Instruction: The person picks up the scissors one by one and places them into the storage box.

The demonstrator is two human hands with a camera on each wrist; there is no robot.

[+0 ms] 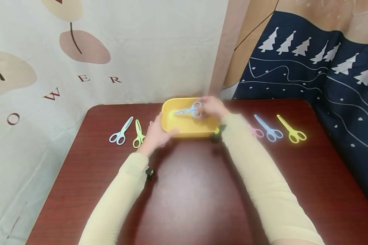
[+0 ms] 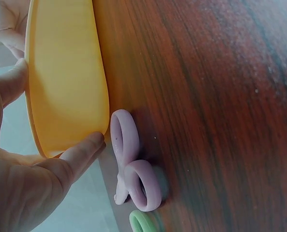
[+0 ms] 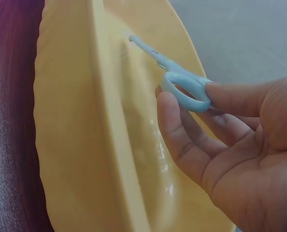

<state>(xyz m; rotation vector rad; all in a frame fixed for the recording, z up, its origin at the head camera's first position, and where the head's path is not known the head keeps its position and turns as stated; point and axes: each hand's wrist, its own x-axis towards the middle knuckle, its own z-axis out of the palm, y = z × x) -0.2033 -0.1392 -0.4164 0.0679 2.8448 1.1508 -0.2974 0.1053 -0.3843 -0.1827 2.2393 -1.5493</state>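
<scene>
A yellow plastic bin [image 1: 188, 126] sits near the far edge of the table. My left hand [image 1: 156, 133] grips its left end, thumb at the rim and fingers against the outside wall in the left wrist view. Over the inside of the bin, my right hand [image 1: 213, 107] pinches pale blue scissors [image 3: 165, 65] by the finger loops. The blades are closed and point left in the head view. Pinkish-purple scissors [image 2: 145, 193] lie on the table beside the bin, close to my left fingers and mostly hidden by that hand in the head view.
Left of the bin lie light blue scissors [image 1: 127, 124] and green scissors [image 1: 138, 126]. On the right are pink scissors [image 1: 254, 129], partly covered by my sleeve, blue scissors [image 1: 263, 123] and yellow scissors [image 1: 284, 124]. A printed cloth [image 1: 159, 51] hangs behind the dark red table [image 1: 184, 190].
</scene>
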